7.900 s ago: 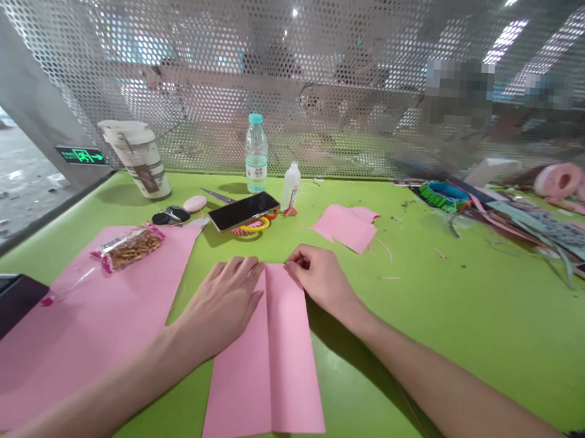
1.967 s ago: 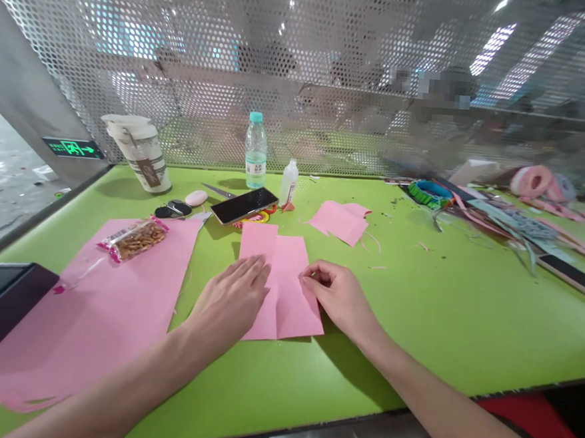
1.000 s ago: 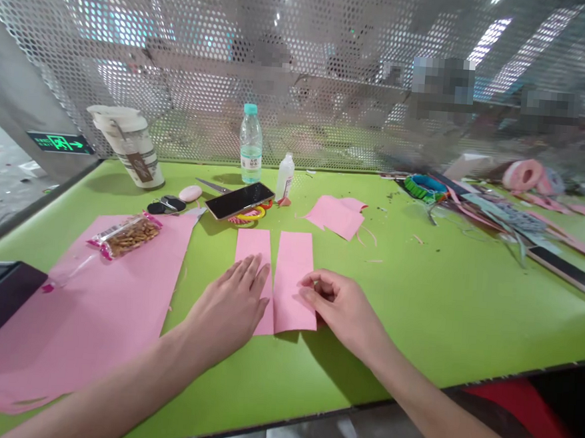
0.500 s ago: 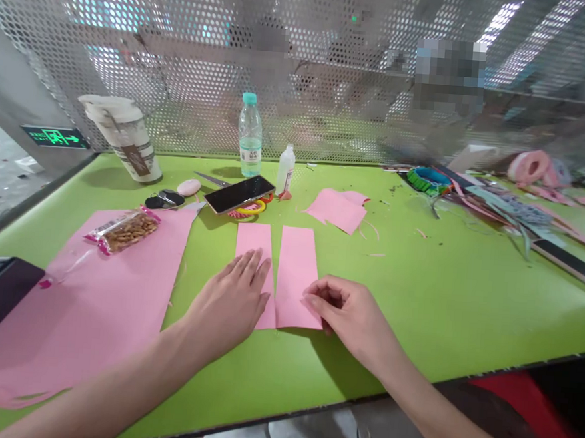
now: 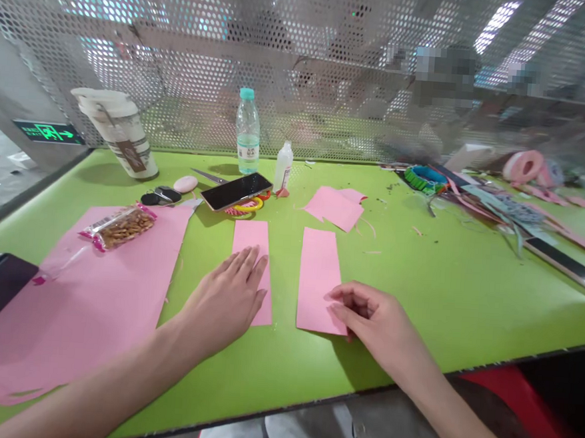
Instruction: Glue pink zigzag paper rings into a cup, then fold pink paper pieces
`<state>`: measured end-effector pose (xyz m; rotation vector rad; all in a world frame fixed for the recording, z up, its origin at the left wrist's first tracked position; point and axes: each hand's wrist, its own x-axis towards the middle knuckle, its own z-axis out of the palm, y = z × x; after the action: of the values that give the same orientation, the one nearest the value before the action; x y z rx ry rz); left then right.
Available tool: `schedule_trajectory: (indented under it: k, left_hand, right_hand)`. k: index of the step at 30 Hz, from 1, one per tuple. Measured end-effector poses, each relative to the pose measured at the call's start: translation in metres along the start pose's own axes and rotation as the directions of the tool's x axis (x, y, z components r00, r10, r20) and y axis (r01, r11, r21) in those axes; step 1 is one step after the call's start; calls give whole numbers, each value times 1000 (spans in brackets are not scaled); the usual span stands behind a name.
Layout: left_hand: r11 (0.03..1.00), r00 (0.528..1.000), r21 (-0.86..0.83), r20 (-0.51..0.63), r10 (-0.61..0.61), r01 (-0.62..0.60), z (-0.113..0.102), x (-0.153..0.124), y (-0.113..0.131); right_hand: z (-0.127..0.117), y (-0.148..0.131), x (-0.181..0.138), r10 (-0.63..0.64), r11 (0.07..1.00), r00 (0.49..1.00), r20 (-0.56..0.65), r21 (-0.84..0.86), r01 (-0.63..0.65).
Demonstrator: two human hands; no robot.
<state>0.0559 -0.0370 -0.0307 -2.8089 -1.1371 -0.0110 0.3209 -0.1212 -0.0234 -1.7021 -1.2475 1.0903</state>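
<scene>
My left hand point(image 5: 235, 285) lies flat, fingers together and stretched out, on a narrow strip of pink paper point(image 5: 252, 233). Part of that strip is hidden beneath the palm. To the right, my right hand point(image 5: 366, 311) pinches the right edge of a second pink paper strip point(image 5: 319, 267) between thumb and fingers. A stretch of green tabletop separates the two strips. Beyond them sit a crumpled pink paper piece point(image 5: 336, 207) and a small white squeeze bottle point(image 5: 284, 167).
A large pink sheet point(image 5: 116, 300) bears a snack packet point(image 5: 121, 227) on the left. Behind stand a lidded cup point(image 5: 122, 137) and a water bottle point(image 5: 248, 136). A phone point(image 5: 237, 190) rests over scissors point(image 5: 208, 175). Tape rolls point(image 5: 524, 167), strips and another phone point(image 5: 564, 263) lie right.
My right hand has moved to the right with its pink strip, widening the gap between the two strips. The left hand stays on its strip.
</scene>
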Motion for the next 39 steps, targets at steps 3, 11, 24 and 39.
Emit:
schedule_trajectory:
  k: [3,11,24,39]
  left_hand:
    - [995,999,-92,5,-49,49,-3,-1,-5]
    - [740,973,-665,-87,-213,102,-36,2,-20]
    - [-321,929,-941,208,-305,106,-53,14,-6]
    - [171,936,-949,210,-283,265,-50,39,-5]
  right_hand:
    - [-12,-1,-6,-45,992,997,-63,-117,37]
    - [1,-28,-24,-149,982,987,-52,107,154]
    - [44,-71,-6,-451,872,891,-48,-236,428]
    - [-1,-49,65,-65,992,995,76,115,56]
